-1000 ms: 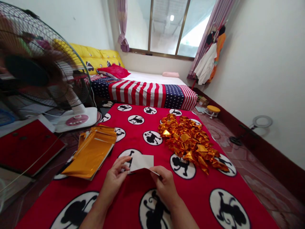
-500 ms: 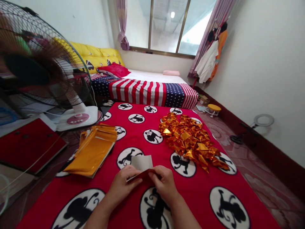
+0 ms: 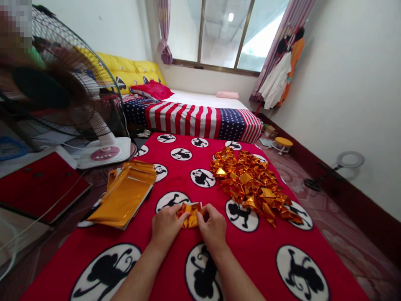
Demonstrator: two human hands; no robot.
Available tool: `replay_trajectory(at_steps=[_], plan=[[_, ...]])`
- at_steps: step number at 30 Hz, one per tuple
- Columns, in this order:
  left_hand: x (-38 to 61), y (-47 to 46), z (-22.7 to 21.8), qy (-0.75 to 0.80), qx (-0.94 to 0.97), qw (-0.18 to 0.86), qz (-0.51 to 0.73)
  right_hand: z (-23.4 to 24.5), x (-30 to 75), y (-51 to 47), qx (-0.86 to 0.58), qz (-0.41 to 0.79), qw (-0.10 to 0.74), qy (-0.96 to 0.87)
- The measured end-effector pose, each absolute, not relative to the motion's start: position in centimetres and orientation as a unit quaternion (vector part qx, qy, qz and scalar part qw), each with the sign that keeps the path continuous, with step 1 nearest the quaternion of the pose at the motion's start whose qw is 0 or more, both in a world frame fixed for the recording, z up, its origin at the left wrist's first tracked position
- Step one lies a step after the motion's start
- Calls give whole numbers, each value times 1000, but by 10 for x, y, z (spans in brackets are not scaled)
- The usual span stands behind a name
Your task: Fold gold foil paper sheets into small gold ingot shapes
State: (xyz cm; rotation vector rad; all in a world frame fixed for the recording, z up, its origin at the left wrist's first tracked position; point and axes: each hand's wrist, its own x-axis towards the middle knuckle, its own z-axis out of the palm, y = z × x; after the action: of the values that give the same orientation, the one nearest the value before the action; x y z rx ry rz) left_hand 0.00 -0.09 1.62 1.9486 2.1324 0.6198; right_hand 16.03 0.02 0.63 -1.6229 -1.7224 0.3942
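Between my two hands is a small sheet of gold foil paper (image 3: 189, 220), partly folded, shiny side up with a pale edge at the top. My left hand (image 3: 167, 223) pinches its left side with thumb and fingers. On its right side, my right hand (image 3: 212, 223) is closed in the same way. A stack of flat gold foil sheets (image 3: 123, 194) lies to the left on the red cloth (image 3: 250, 259). A heap of folded gold foil pieces (image 3: 250, 179) is spread out on the right.
A running fan (image 3: 46, 88) stands at the left beside a red board (image 3: 40, 179). Beyond the cloth is a bed with a striped, starred cover (image 3: 191, 121). A yellow stool (image 3: 282, 143) and a ring-shaped stand (image 3: 349, 159) are on the floor at right.
The sheet, which showed its pale and dark red sides, now shows its gold face, bent and smaller between my fingers. Both hands have moved slightly up and forward.
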Motion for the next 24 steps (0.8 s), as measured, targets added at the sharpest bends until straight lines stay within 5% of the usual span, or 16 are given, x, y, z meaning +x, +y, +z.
replay_trajectory(at_steps=[6, 13, 24], plan=[[-1, 7, 13, 682, 688, 40, 244, 10, 159, 6, -658, 121, 342, -660], [-6, 9, 4, 669, 659, 99, 328, 9, 155, 13, -671, 173, 373, -617], [-12, 14, -1, 576, 583, 292, 494, -1, 160, 13, -536, 389, 575, -480]])
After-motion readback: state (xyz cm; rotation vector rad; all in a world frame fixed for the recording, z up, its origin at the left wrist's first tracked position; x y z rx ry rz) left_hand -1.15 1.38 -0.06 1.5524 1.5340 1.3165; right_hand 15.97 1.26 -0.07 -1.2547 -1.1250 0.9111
